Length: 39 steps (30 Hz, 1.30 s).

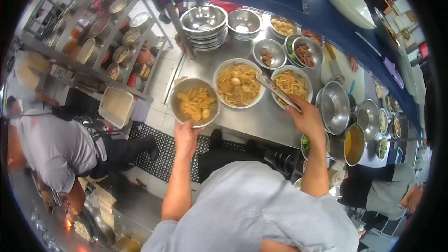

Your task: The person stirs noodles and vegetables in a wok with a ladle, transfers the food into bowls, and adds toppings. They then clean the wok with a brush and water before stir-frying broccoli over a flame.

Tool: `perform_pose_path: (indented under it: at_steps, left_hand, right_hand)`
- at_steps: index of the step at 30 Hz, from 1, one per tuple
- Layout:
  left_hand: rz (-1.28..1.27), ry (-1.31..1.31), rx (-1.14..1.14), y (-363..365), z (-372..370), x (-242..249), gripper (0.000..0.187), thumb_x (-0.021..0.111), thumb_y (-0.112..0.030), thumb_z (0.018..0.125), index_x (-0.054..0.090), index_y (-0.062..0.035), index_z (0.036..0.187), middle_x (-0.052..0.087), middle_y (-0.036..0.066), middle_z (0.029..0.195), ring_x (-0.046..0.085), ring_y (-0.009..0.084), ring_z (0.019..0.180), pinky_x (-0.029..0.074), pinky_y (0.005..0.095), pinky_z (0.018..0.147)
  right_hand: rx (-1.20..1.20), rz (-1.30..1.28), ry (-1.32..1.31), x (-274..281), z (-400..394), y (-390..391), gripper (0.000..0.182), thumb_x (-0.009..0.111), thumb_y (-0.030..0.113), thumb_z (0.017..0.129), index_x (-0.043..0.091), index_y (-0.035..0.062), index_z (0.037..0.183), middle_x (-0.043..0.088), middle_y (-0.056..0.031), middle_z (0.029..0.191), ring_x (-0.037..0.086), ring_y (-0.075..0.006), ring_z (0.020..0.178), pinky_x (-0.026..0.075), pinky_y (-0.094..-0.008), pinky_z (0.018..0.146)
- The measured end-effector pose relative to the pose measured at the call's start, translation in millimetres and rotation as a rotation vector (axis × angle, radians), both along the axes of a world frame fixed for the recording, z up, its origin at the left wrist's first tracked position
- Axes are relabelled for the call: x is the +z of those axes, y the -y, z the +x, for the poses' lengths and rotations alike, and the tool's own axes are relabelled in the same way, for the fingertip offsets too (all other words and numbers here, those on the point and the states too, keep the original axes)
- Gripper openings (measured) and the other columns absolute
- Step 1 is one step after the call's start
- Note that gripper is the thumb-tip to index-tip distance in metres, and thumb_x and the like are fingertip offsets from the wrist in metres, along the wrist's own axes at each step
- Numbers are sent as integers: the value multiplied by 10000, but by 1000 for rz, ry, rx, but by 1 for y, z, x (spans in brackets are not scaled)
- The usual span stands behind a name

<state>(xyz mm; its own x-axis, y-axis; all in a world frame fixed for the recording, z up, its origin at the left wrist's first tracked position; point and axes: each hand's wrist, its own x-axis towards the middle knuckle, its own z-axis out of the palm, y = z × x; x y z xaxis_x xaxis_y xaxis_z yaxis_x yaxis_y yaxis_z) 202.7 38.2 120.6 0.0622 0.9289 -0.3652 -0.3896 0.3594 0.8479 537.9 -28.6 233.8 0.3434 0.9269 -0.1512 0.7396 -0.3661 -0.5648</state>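
Observation:
My left hand (185, 136) grips the near rim of a steel bowl (178, 112) that holds yellow chunks and a few round pieces, tilted slightly towards me. In my right hand (306, 115) is a pair of metal tongs (275, 91), their tips over the right side of a white bowl of noodles (237, 84) topped with round, egg-like pieces. A second bowl of noodles (293, 84) stands to its right, partly hidden beneath the tongs and my hand. Whether the tongs pinch anything cannot be made out.
Stacked steel bowls (204, 21) stand at the back of the steel counter (252, 123). Small bowls of toppings (305, 55), a colander (334, 112) and a pot of yellow liquid (353, 144) sit to the right. A co-worker (65, 135) bends over a flame at left; another person (389, 189) is at right.

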Motion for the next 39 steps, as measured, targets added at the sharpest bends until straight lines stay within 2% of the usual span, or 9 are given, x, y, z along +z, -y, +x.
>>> perform_pose_path:
  at_steps: [1,4,13,17,19,22,28,31,39]
  left_hand:
    - [-19,-29,5,-1,-5,0,372,451,-82,929,439,-14,1295,592,145,1200,654,252,983,577,367,738]
    - [12,15,23,4,-17,11,413,414,-30,911,413,2,1323,576,173,1217,654,276,984,584,391,752]
    - [-95,-5,-38,13,-28,-5,446,401,6,882,401,40,1327,585,192,1208,666,276,964,606,361,725]
    - [-59,86,10,21,-27,4,449,392,11,872,411,52,1318,596,192,1191,674,275,933,596,362,731]
    - [-78,46,-30,21,-34,-13,452,393,16,866,407,64,1315,597,201,1183,675,271,934,597,351,697]
    - [-86,26,-31,20,-32,-13,445,395,19,863,409,71,1305,597,206,1175,677,266,919,600,334,660]
    - [-70,34,-36,17,-28,-9,429,393,25,862,424,76,1288,605,198,1143,679,252,887,601,312,637]
    - [-16,66,-32,17,-24,-6,416,395,24,873,424,77,1285,603,198,1143,677,265,889,605,328,644]
    - [-75,29,-69,19,-14,-14,440,386,17,887,390,75,1324,591,201,1181,674,289,935,609,320,641]
  right_hand:
    - [-19,-17,64,-7,7,2,424,676,277,856,627,73,1224,683,-215,1040,677,-337,955,510,-387,833]
    - [-36,-127,139,-38,20,7,392,629,327,865,641,160,1220,679,-201,1039,644,-385,973,498,-455,846]
    - [-35,-5,23,-87,9,-23,362,608,311,876,646,164,1204,685,-184,1019,647,-371,958,498,-459,840]
    - [-25,-50,9,-83,1,-26,354,610,315,876,651,165,1194,690,-174,1009,650,-367,951,498,-461,835]
    - [-87,-15,-3,-81,-2,-28,349,611,317,875,654,166,1186,693,-168,1001,652,-363,946,499,-461,832]
    - [66,-122,118,-72,-1,-27,343,614,315,873,658,171,1182,696,-162,993,653,-359,941,502,-453,822]
    - [-121,-30,80,-37,1,-13,368,636,315,854,667,156,1184,687,-210,972,659,-366,948,504,-421,830]
    - [-139,-16,78,-41,10,-8,357,620,318,865,659,183,1193,696,-161,997,654,-353,953,499,-429,837]
    - [15,-2,65,-58,-3,-25,327,622,272,868,671,147,1166,689,-170,1016,655,-361,940,504,-428,819]
